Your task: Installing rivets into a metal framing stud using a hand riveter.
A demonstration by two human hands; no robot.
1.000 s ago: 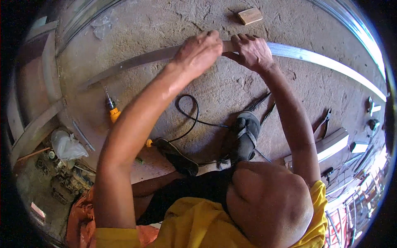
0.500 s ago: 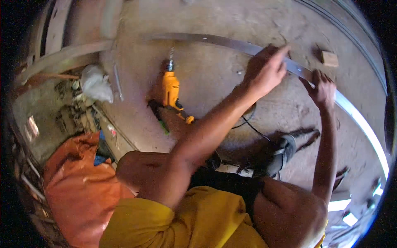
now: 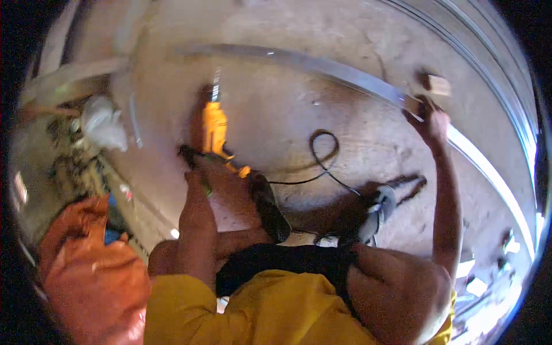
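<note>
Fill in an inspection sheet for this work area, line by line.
Surface: rough brownish concrete-like floor.
Job's things: long flat silver metal bar, with bright reflections at right; yellow power drill lying with its silver bit toward the bar; black-and-green tool beside it, kind unclear.
Clutter: small pale wooden block beyond the bar; whitish translucent plastic bag at left.
Hands: right hand grips the bar; left hand is at the black-and-green tool, blurred, grip unclear.
Cables: thin black cord, looped once on the floor.
Surroundings: crumpled orange sheet at lower left; long metal rails at upper right.
</note>
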